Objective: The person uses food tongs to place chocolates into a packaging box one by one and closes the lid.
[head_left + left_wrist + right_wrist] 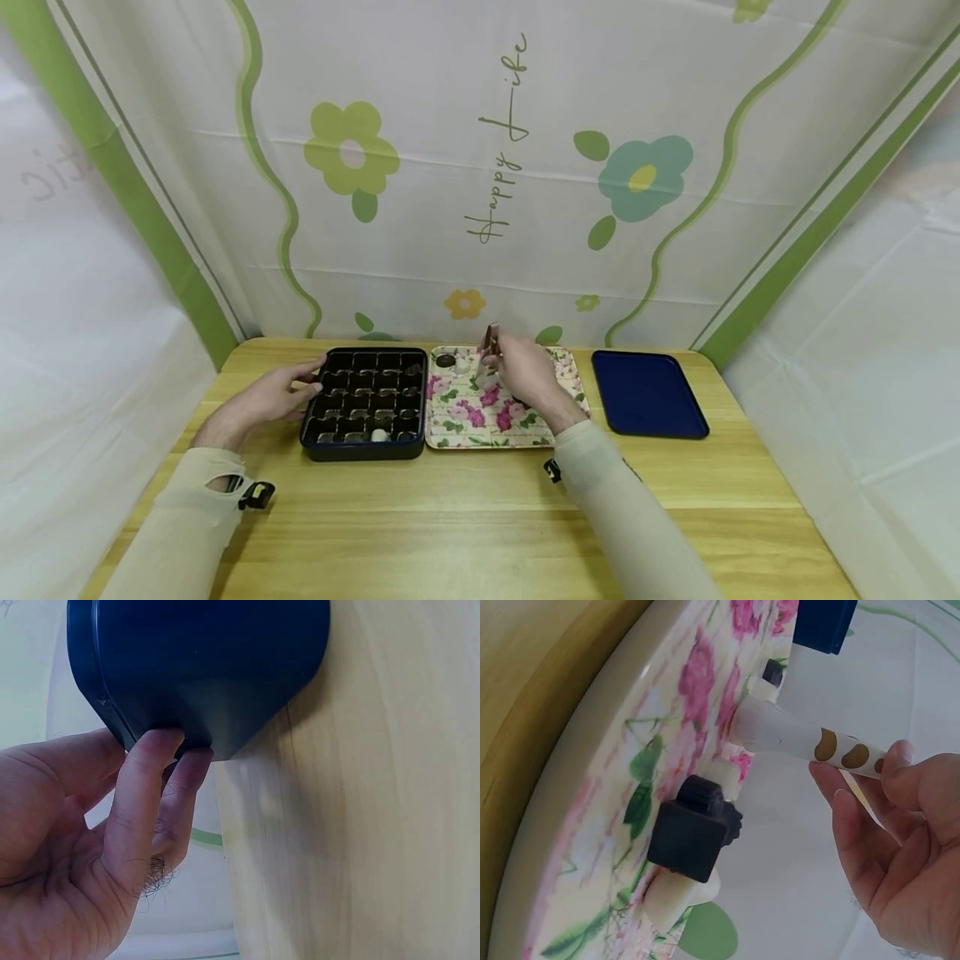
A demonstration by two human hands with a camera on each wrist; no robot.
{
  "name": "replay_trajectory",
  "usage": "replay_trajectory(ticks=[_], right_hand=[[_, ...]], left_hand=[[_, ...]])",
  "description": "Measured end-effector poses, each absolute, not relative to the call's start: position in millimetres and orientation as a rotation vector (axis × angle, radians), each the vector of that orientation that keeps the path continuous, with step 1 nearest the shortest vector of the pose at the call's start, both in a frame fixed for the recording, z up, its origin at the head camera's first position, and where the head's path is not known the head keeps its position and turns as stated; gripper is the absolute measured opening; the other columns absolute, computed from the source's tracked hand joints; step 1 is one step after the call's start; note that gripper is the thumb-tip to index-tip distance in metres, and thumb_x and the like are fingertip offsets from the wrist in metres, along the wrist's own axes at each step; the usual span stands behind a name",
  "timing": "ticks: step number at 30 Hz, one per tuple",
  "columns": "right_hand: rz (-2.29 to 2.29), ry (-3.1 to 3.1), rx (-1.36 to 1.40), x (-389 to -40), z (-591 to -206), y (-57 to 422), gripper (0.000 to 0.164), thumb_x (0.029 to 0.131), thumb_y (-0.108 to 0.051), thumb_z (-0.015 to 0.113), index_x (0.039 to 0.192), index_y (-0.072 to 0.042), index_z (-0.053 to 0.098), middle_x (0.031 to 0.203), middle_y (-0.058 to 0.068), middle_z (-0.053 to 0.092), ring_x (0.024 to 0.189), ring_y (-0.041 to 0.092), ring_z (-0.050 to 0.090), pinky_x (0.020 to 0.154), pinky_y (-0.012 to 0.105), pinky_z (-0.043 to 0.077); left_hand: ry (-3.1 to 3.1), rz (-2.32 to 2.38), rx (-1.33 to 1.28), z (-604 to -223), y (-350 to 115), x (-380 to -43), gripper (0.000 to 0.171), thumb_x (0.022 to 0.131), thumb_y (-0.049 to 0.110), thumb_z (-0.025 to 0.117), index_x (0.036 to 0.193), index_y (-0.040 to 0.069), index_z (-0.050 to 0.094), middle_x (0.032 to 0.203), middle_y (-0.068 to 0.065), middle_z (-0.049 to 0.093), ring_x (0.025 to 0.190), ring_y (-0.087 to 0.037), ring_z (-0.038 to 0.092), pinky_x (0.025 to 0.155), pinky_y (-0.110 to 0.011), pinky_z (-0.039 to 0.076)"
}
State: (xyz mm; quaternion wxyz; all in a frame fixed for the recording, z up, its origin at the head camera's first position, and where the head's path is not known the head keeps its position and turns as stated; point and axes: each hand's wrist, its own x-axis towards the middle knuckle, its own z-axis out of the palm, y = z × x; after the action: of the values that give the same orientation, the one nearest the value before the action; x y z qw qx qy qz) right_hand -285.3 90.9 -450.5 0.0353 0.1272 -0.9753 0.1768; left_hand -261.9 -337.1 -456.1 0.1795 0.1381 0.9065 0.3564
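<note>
My left hand point(273, 393) rests its fingers against the left side of a dark blue box point(363, 452); in the left wrist view the fingertips point(156, 742) touch its wall near a corner. Inside the box is a dark divided insert, with a white piece point(380, 435) in a front compartment. My right hand point(527, 372) pinches tongs point(840, 748) with a white, brown-spotted handle. Their translucent end reaches down to the flowered tray point(450, 437), among chocolate-like pieces. Whether the tips hold one cannot be made out. Dark pieces point(686, 838) and white pieces point(679, 896) lie on the tray.
A dark blue lid point(650, 393) lies on the wooden table point(450, 517), right of the tray. The box stands against the tray's left side. A white curtain point(450, 167) printed with flowers hangs behind the table. At the tray's back left is a dark oval piece point(446, 361).
</note>
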Motion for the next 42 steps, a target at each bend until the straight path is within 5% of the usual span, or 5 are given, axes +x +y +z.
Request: replay_trajectory(ticks=[10, 25, 42], right_hand=[[0.592, -2.945, 0.469, -272, -436, 78, 0.018, 0.102, -0.038, 0.065, 0.114, -0.024, 0.069, 0.093, -0.003, 0.078, 0.052, 0.010, 0.055, 0.043, 0.027, 0.043], [0.506, -2.838, 0.681, -238, -408, 34, 0.014, 0.104, -0.035, 0.064, 0.112, -0.026, 0.070, 0.093, -0.010, 0.079, 0.066, 0.006, 0.066, 0.055, 0.022, 0.051], [0.407, -2.806, 0.846, -230, -419, -25, 0.021, 0.107, -0.041, 0.056, 0.120, -0.029, 0.067, 0.096, -0.018, 0.078, 0.059, 0.001, 0.059, 0.048, 0.016, 0.039]], left_hand=[[2.556, 1.013, 0.389, -457, -337, -263, 0.066, 0.112, 0.019, 0.052, 0.169, 0.006, 0.019, 0.156, -0.040, 0.040, 0.072, -0.023, 0.065, 0.073, -0.036, 0.062], [2.589, 1.006, 0.427, -457, -337, -262, 0.065, 0.112, 0.018, 0.052, 0.168, 0.004, 0.022, 0.151, -0.039, 0.047, 0.054, -0.014, 0.050, 0.059, -0.032, 0.055], [2.594, 1.012, 0.435, -458, -338, -263, 0.065, 0.112, 0.018, 0.053, 0.168, 0.005, 0.023, 0.151, -0.039, 0.047, 0.054, -0.011, 0.048, 0.060, -0.031, 0.055]])
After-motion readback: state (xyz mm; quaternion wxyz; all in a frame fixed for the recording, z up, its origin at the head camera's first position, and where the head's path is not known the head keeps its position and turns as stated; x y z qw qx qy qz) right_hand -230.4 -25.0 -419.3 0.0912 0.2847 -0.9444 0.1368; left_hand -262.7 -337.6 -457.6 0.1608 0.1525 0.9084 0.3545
